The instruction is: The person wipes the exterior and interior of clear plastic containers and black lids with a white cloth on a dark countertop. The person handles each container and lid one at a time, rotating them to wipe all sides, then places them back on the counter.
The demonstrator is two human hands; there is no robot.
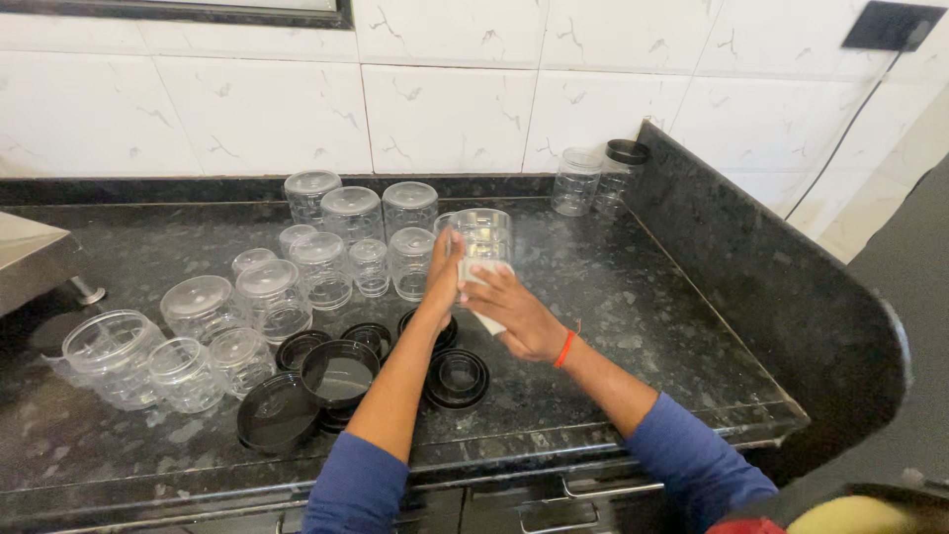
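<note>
Landmark: the clear jar [481, 237] held up in both hands, above the middle of the dark speckled counter [633, 297].
Far left of the held jar: a steel sink edge [30, 259] and a big clear jar lying on its side [109, 358], with two smaller jars just beside it.
Left of the held jar: a cluster of upturned clear jars [326, 247], mouths down, standing close together from the back wall towards the front.
Below-left of the held jar: a group of black lids [338, 374], some overlapping, resting on the counter near the front edge.
Left hand [445, 265]: fingers pressed flat and together against the held jar's left side, thumb hidden; forearm in a blue sleeve rises from the bottom edge.
Held jar: upright, clear, lifted off the counter, clamped between the two hands.
Right hand [519, 314]: fingers curled around the jar's lower right side, pinching a white cloth [486, 302] against it; an orange band [565, 348] sits on the wrist.
Directly below the held jar: one black lid [457, 379] lying alone, open side up.
Right of the held jar, at the back corner: two clear jars [575, 180], one of them capped in black, standing against the tiled wall [445, 109].
</note>
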